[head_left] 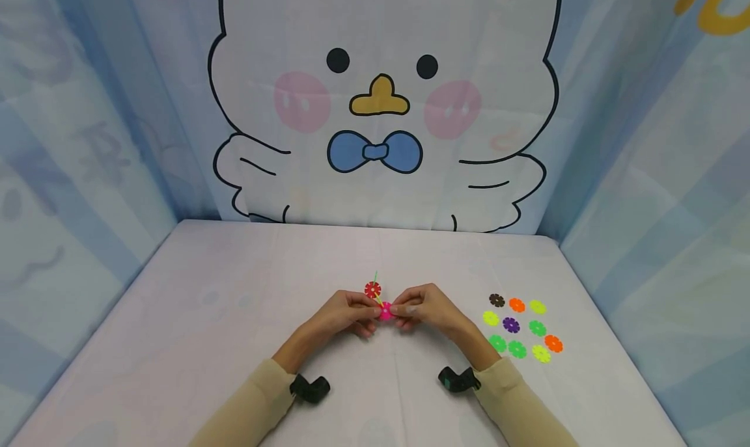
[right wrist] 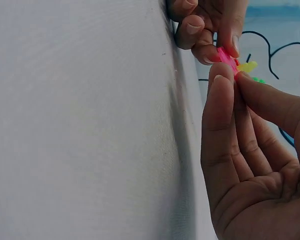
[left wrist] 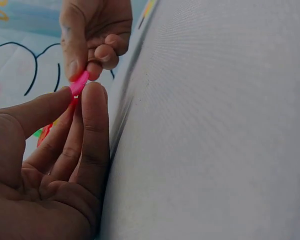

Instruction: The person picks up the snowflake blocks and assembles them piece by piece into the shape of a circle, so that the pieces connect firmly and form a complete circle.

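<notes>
"Head view?"
"Low in the middle, the left hand [head_left: 351, 311] and right hand [head_left: 430, 308] pinch a pink disc [head_left: 385, 315]. A yellow bit [head_left: 379, 300] pokes up toward a red disc [head_left: 368, 289]. More discs [head_left: 506, 323] lie lower right."
"Left wrist view?"
"Upper left, both hands' fingers are tight on the pink disc."
"Right wrist view?"
"Upper right, fingers from both hands squeeze it, by the yellow bit."

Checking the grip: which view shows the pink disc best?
Head view: the pink disc shows its face between the left hand and right hand. Both wrist views show it nearer but almost edge-on, partly covered.
</notes>
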Motion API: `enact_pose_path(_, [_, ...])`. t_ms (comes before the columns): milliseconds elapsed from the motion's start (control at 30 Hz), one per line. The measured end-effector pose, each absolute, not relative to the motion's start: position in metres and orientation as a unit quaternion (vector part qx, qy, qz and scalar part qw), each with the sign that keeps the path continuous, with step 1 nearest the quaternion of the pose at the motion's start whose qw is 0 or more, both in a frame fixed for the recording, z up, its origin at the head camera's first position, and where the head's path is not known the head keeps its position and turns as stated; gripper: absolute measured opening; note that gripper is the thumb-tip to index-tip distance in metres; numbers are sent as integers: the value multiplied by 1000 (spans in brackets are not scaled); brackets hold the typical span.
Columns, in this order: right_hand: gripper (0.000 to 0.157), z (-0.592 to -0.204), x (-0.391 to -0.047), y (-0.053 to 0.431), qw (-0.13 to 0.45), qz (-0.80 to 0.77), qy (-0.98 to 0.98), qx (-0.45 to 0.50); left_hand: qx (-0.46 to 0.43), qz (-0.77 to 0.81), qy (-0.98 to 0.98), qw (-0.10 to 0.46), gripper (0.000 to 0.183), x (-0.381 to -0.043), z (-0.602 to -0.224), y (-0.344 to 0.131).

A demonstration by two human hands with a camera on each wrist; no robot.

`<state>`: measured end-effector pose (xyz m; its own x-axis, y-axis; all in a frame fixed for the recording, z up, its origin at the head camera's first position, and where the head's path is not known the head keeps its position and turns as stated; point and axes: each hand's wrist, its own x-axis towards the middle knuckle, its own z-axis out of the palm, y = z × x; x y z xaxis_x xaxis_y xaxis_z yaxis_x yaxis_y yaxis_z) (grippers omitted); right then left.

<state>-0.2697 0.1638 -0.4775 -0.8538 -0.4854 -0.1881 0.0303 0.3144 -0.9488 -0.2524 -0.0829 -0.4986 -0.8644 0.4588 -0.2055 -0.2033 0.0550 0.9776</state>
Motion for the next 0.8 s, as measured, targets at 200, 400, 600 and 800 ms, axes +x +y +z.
enact_pose_path(200, [23,-475,-269,160,233,-573,772,-148,81,678,690,240,25,-251,-495,-85])
enact_pose_path(400, [24,-472,-269,158,236,-565,777,-143,70,678,695,231,24,-251,-495,-83])
enact_pose_path(600, [23,-472,-268,161,228,-551,787,-157,63,681,693,226,22,-252,-496,-81])
enact_pose_path(800, [21,-463,-271,180,197,-515,820,-152,62,680,696,222,21,-250,-496,-82])
